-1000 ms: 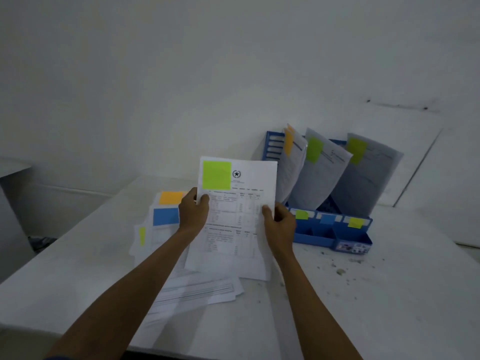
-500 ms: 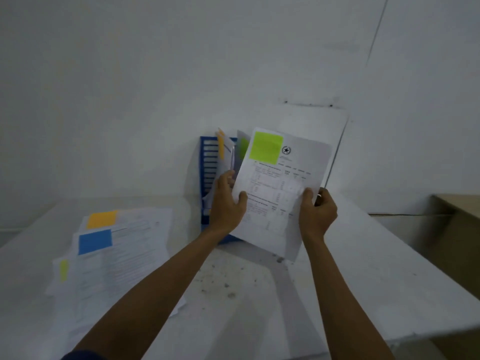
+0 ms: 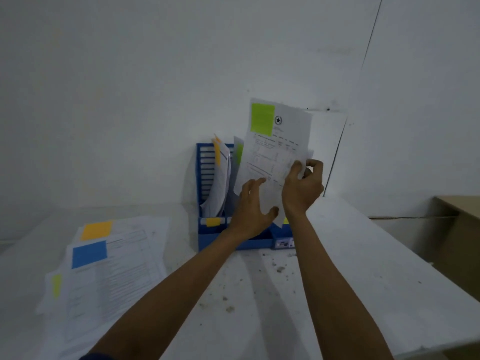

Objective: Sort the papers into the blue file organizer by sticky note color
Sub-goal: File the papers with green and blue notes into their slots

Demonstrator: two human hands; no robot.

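Across the lower frame, a speckled white tabletop (image 3: pixel 259 320). At its left, a loose pile of printed papers (image 3: pixel 124 266), flagged with an orange sticky note (image 3: pixel 96 229), a blue one (image 3: pixel 89 253) and a yellow one (image 3: pixel 56 285). Against the white wall (image 3: pixel 130 100), an upright blue plastic file organizer (image 3: pixel 205 172) holding leaning sheets (image 3: pixel 220 183). Raised before its middle slots, a printed white sheet (image 3: pixel 272 154), slightly tilted, lower edge near the organizer. Pinched at its right edge by the right hand (image 3: pixel 302 188), fingers curled round the paper. Left hand (image 3: pixel 250 209) slack, fingers spread against the sheet's lower left, gripping nothing. At the sheet's top left corner, above both hands, a lime-green sticky note (image 3: pixel 262 119).
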